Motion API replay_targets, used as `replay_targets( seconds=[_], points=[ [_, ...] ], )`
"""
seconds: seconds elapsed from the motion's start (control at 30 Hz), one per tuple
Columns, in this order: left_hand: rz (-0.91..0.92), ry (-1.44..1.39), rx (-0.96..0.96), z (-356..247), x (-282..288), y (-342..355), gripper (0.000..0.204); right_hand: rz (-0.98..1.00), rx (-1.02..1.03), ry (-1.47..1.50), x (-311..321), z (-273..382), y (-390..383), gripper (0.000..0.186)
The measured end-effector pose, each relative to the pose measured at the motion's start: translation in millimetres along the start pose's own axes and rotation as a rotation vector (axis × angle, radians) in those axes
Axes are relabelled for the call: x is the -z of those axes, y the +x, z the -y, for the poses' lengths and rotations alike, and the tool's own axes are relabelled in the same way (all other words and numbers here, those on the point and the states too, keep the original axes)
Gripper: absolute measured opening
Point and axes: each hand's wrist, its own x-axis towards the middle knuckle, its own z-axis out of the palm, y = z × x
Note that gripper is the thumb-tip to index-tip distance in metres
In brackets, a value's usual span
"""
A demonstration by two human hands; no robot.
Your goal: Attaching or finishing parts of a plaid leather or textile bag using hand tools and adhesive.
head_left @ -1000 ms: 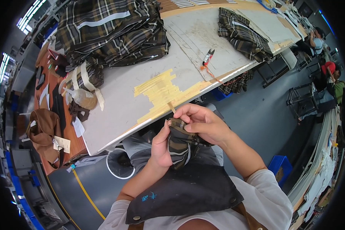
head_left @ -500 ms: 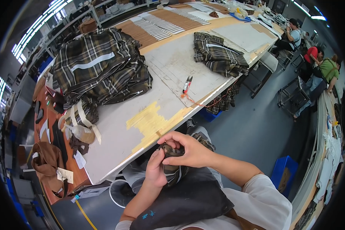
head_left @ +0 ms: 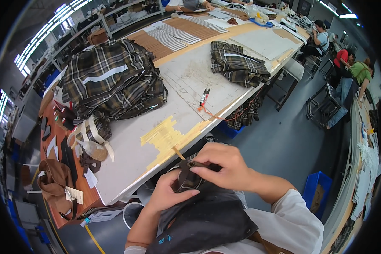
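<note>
Just off the table's near edge, over my lap, I hold a piece of dark plaid fabric. My left hand grips it from the left, thumb lying along its lower side. My right hand pinches its upper edge between thumb and bent fingers. A dark strip or fold stands up between the two hands. A thin tan stick juts from the table edge and reaches the fabric; its lower end is hidden. Dark apron cloth covers my lap.
On the white table lie a large plaid fabric pile, a smaller plaid stack, and red-handled snips on an orange cord. A squeeze bottle and brown bag are at left. Blue bin at right; people work farther off.
My right hand has shifted right and turned over, now pinching the fabric's upper edge. My left hand has opened its grip wider around it. The tan stick shows more, and a person appears at the far end.
</note>
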Motion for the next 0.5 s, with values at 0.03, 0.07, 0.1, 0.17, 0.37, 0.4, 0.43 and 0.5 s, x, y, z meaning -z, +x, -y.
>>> replay_targets(
  seconds=[0.03, 0.07, 0.1, 0.17, 0.37, 0.4, 0.43, 0.5],
  points=[
    [-0.003, 0.000, 0.002, -3.8, 4.8, -1.1, 0.035, 0.001, -0.001, 0.003, 6.0, 3.6, 3.7, 0.014],
    [0.058, 0.301, 0.107, -11.4, 12.0, -2.3, 0.032, -0.046, -0.065, 0.023, 14.9, 8.0, 7.9, 0.012],
    [0.123, 0.600, 0.212, -16.4, 18.4, -4.0, 0.029, -0.096, -0.130, 0.040, 23.7, 9.7, 11.3, 0.011],
    [0.049, 0.637, 0.136, -4.4, 30.5, -15.9, 0.028, -0.210, -0.089, 0.080, 39.5, -6.1, 14.7, 0.009],
    [0.135, 0.752, -0.049, -26.9, 72.0, -28.8, 0.022, -0.240, -0.364, 0.285, 54.0, -44.3, 14.7, 0.009],
    [0.146, 0.706, -0.034, -38.8, 75.0, -28.5, 0.020, -0.270, -0.442, 0.430, 52.5, -50.3, 16.0, 0.009],
    [0.145, 0.699, -0.030, -45.6, 78.3, -25.5, 0.020, -0.266, -0.449, 0.429, 52.5, -57.0, 16.6, 0.009],
    [0.084, 0.704, -0.028, -54.0, 86.6, -19.2, 0.019, -0.303, -0.545, 0.479, 51.4, -70.5, 18.2, 0.009]
  ],
)
